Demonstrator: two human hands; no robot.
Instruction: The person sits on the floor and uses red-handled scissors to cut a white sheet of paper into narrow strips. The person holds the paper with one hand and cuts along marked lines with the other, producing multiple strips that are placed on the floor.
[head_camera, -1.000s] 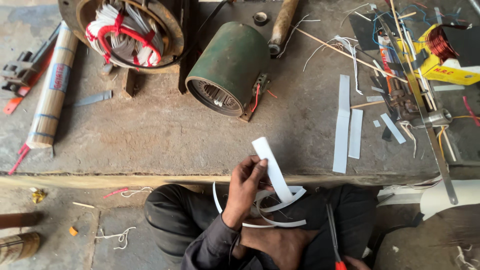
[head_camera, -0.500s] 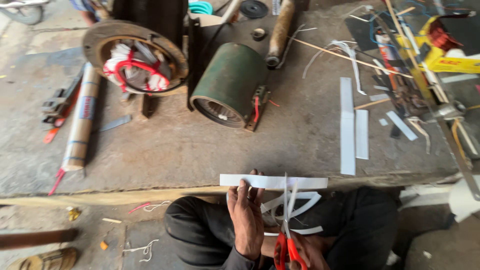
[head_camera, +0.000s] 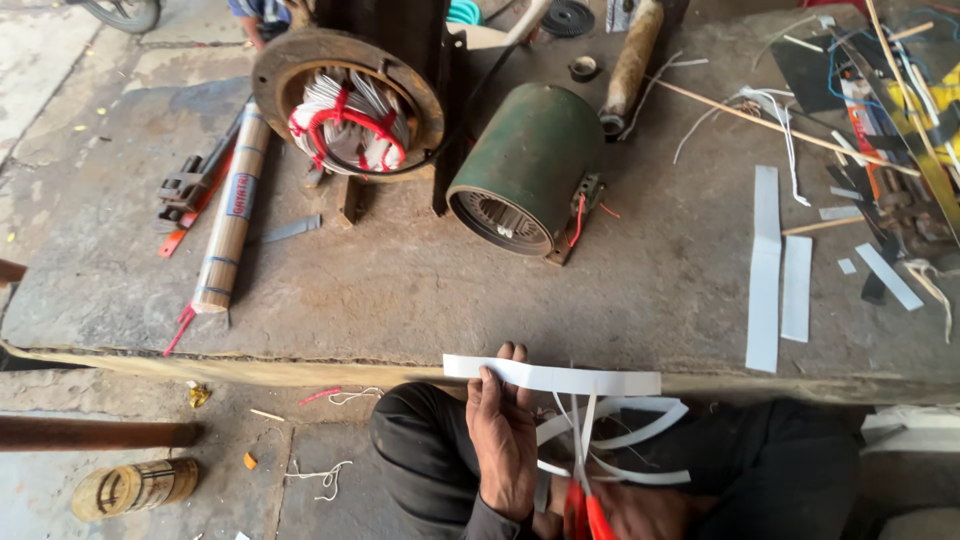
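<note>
White paper strip (head_camera: 560, 378) lies level, pinched by left hand (head_camera: 503, 440) fingers (head_camera: 490, 385); right hand (head_camera: 640, 510) grips red-handled scissors (head_camera: 583, 490).

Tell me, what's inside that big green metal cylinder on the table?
Inside the green metal cylinder, its open end shows a ring of thin metal slots with pale bits between them. Deeper in is dark and hidden by its wall.

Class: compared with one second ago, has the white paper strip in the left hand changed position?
Yes. The white paper strip has swung from pointing upward to lying level along the concrete slab's front edge, pinched by the left hand.
</note>
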